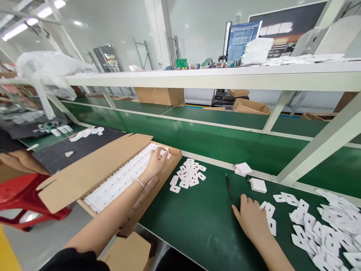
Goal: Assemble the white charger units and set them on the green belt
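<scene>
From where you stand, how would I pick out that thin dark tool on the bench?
Start at the green table in front of the person. Between the small heap of white pieces by the cardboard box and the right hand lies a slim dark tool, just beyond the thumb. Everything around it is white; it alone is dark and stick-like.

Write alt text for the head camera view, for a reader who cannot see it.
A person's left hand reaches into an open cardboard box, fingers on the white parts packed in rows. The right hand rests palm down on the green table beside loose white covers and two white chargers.
</scene>
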